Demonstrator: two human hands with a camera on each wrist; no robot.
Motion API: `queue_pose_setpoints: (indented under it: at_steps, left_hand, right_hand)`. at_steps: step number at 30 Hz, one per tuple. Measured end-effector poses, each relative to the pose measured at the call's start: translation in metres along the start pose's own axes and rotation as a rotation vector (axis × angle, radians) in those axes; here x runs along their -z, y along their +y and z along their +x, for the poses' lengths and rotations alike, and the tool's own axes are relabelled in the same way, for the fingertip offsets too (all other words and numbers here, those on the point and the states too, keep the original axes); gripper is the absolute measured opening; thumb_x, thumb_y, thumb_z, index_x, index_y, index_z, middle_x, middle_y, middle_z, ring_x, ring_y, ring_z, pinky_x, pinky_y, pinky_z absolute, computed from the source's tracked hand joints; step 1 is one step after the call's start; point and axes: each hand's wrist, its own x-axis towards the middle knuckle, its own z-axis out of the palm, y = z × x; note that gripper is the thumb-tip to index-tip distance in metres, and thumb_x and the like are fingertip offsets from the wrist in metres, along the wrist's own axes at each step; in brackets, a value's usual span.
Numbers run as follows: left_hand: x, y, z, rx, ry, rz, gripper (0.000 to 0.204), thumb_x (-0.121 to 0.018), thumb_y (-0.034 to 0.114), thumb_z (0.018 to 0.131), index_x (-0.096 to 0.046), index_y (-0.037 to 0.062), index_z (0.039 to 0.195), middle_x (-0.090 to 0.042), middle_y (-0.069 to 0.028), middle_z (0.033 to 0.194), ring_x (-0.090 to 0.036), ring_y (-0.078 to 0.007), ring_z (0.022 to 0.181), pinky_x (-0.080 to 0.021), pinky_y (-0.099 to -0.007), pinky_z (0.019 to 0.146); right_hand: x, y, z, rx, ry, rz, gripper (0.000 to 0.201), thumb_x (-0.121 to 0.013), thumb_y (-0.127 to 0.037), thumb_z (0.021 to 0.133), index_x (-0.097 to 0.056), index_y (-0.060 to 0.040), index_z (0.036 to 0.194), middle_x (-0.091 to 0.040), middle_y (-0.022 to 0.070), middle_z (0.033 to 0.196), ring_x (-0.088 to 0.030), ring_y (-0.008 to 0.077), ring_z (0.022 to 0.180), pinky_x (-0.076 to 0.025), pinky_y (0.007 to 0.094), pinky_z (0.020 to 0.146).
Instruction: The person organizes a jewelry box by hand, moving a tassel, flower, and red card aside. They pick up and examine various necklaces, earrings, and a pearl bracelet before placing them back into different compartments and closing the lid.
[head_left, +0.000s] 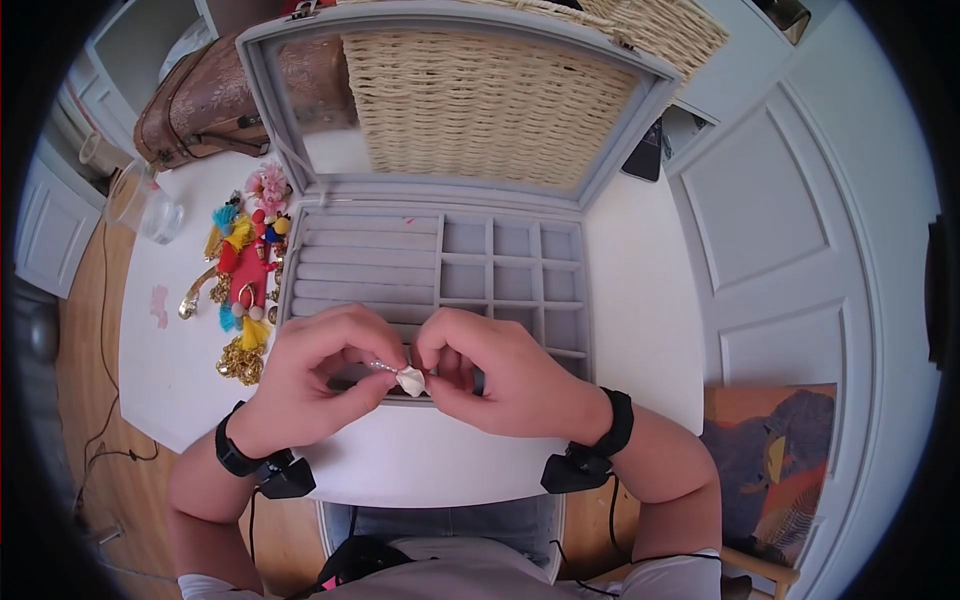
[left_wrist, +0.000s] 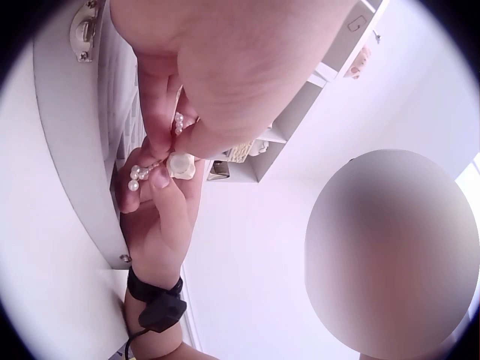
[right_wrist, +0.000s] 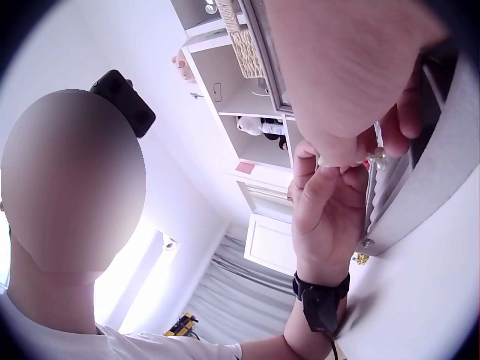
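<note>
Both hands meet over the front edge of a grey jewellery box (head_left: 465, 225). Between them is a piece of jewellery with a cream-white flower (head_left: 411, 381) and small pearl beads (left_wrist: 137, 177). My left hand (head_left: 325, 370) pinches it between thumb and forefinger on the beaded side. From the other side, my right hand (head_left: 500, 375) pinches it close by the flower, with pearls showing past its fingers in the left wrist view. The fingers hide part of the piece. Below the hands, the box has ring rolls (head_left: 365, 255) on the left and square compartments (head_left: 515, 240) on the right.
The box's glass lid (head_left: 460, 110) stands raised at the back, a woven basket (head_left: 690, 35) behind it. Colourful tasselled and gold jewellery (head_left: 243, 270) lies left of the box. A clear cup (head_left: 161, 216) and brown case (head_left: 215, 100) stand farther left; a phone (head_left: 645, 152) lies back right.
</note>
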Motion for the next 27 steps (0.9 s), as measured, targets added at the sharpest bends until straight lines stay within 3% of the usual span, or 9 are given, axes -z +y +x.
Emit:
queue_pose_setpoints:
  at_steps: [5, 22, 24, 25, 27]
  left_hand:
    - [-0.003, -0.001, 0.000, 0.041, 0.041, -0.126, 0.027, -0.070, -0.016, 0.093, -0.072, -0.0016, 0.116, -0.070, -0.0110, 0.116, -0.072, -0.0180, 0.105, -0.062, -0.0323, 0.094]
    - [-0.002, -0.002, -0.001, 0.049, 0.029, -0.097, 0.027, -0.069, -0.014, 0.094, -0.068, -0.0014, 0.119, -0.068, -0.0112, 0.118, -0.071, -0.0182, 0.109, -0.061, -0.0323, 0.097]
    - [-0.003, -0.003, -0.001, 0.052, 0.032, -0.115, 0.027, -0.068, -0.014, 0.095, -0.068, -0.0015, 0.119, -0.068, -0.0114, 0.118, -0.071, -0.0183, 0.109, -0.061, -0.0324, 0.097]
    - [-0.003, -0.003, -0.001, 0.054, 0.035, -0.122, 0.028, -0.068, -0.014, 0.095, -0.068, -0.0016, 0.119, -0.068, -0.0115, 0.118, -0.070, -0.0183, 0.109, -0.060, -0.0325, 0.097]
    - [-0.002, -0.003, -0.001, 0.057, 0.038, -0.130, 0.028, -0.068, -0.015, 0.095, -0.068, -0.0017, 0.119, -0.067, -0.0116, 0.119, -0.070, -0.0184, 0.109, -0.060, -0.0326, 0.098]
  right_hand:
    - [-0.001, 0.000, -0.001, -0.020, 0.015, 0.001, 0.025, -0.075, -0.003, 0.095, -0.054, -0.0065, 0.108, -0.063, 0.0089, 0.088, -0.068, 0.0207, 0.066, -0.052, 0.0368, 0.060]
    - [0.001, -0.006, -0.001, -0.057, -0.021, -0.019, 0.027, -0.075, -0.004, 0.095, -0.053, -0.0064, 0.110, -0.063, 0.0077, 0.088, -0.065, 0.0193, 0.063, -0.049, 0.0363, 0.059]
    - [-0.001, -0.002, 0.000, 0.004, 0.014, -0.038, 0.028, -0.078, -0.003, 0.097, -0.057, -0.0082, 0.115, -0.057, -0.0016, 0.070, -0.057, 0.0085, 0.059, -0.044, 0.0270, 0.056]
    - [0.000, -0.003, 0.000, 0.005, 0.015, -0.039, 0.028, -0.078, -0.003, 0.097, -0.057, -0.0082, 0.115, -0.057, -0.0016, 0.070, -0.057, 0.0085, 0.059, -0.044, 0.0270, 0.056]
    - [0.001, -0.006, 0.000, -0.038, -0.019, -0.033, 0.029, -0.076, -0.005, 0.095, -0.053, -0.0066, 0.112, -0.063, 0.0073, 0.089, -0.064, 0.0193, 0.062, -0.049, 0.0362, 0.058]
